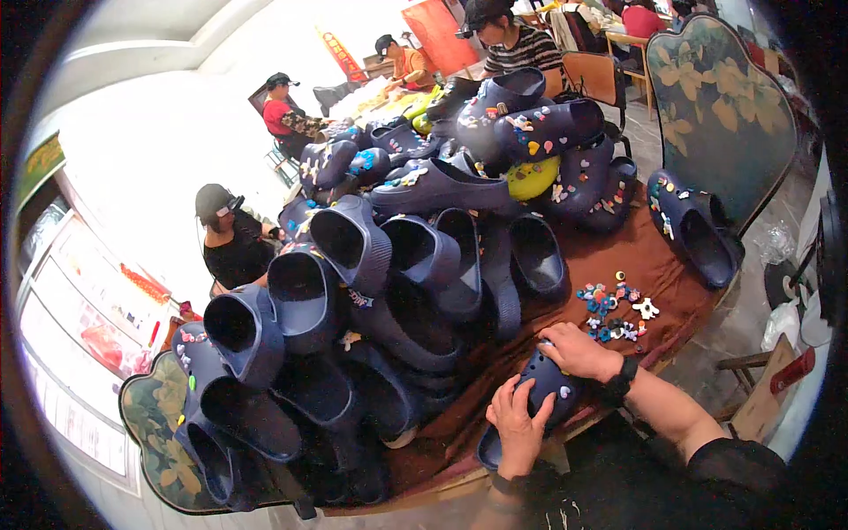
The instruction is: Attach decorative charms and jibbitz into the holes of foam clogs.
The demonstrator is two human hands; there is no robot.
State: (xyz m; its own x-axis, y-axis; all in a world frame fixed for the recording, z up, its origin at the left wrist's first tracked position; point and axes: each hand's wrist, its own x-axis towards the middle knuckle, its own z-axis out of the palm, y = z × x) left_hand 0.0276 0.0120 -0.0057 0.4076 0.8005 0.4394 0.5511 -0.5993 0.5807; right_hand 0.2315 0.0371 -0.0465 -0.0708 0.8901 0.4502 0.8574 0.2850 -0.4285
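Note:
A navy foam clog [546,369] with round holes lies at the table's near edge, its toe pointing away from me. A small light-coloured charm sits on its right side. My left hand [518,422] grips the clog around its upper, fingers bent over the left side. My right hand [580,353], a dark band on its wrist, is closed over the toe with its fingertips curled at the far end. Whether a charm is between those fingers is hidden. Just beyond the right hand lies a small pile of colourful shoe charms [604,303], including a white figure-shaped charm [646,308].
Many navy clogs [424,291] are heaped on the brown cloth [609,252] to the left and far side. A single decorated clog [693,225] stands at the right edge beside a leaf-patterned board [720,115]. Several people work around the table's far side.

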